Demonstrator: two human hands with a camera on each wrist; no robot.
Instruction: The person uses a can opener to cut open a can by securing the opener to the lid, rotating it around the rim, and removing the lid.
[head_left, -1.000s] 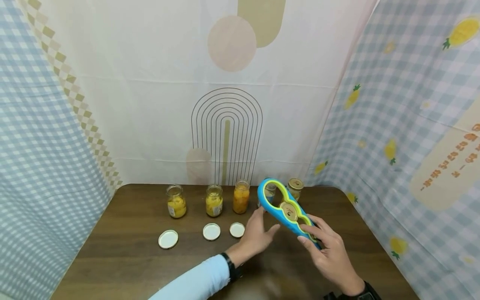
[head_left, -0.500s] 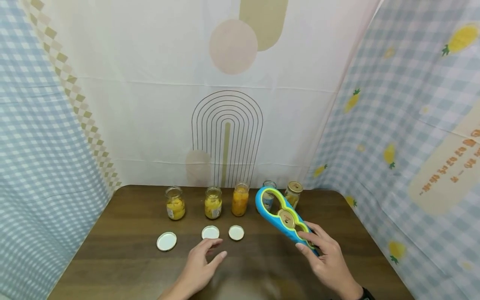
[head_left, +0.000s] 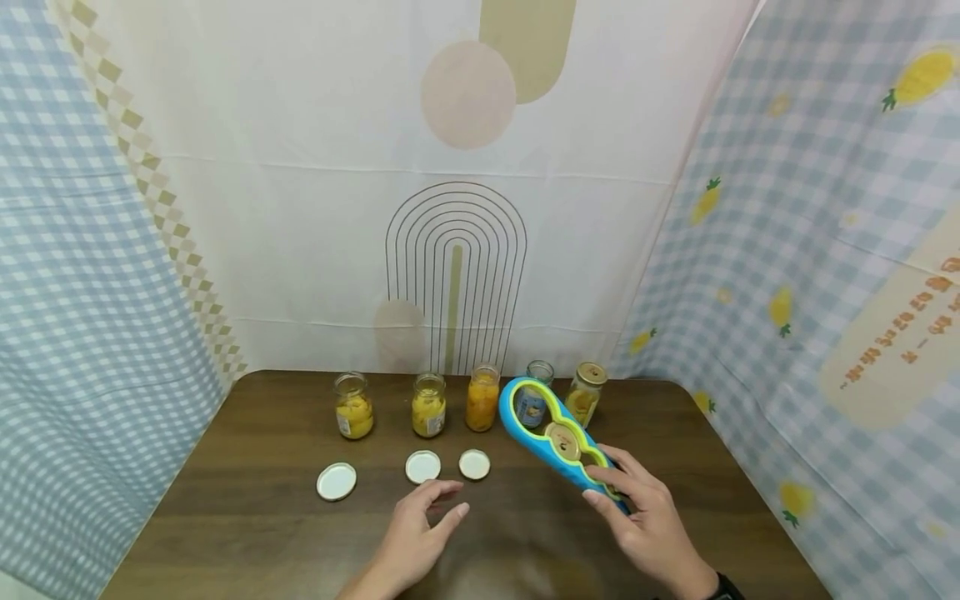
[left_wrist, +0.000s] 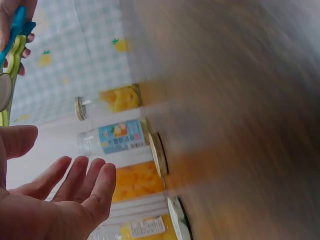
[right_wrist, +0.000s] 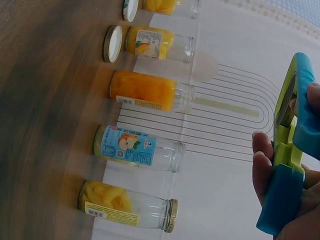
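Note:
My right hand grips a blue and lime-green multi-hole jar opener, held tilted above the table. A gold lid sits in its middle hole. Behind the opener, a lidless jar with a blue label stands upright. To its right is a jar capped with a gold lid, yellow fruit inside. My left hand hovers with relaxed, spread fingers and holds nothing. Just beyond its fingertips, two lids lie white side up: the middle lid and a smaller lid.
Along the back of the brown table stand three uncapped fruit jars: an orange-filled jar, a yellow-filled jar and another yellow-filled jar. A third upturned lid lies at left. Printed cloth hangs behind.
My left hand has drawn back from the blue-labelled jar toward the front, left of where it was. The jar opener, with the gold lid in it, has shifted slightly left and down.

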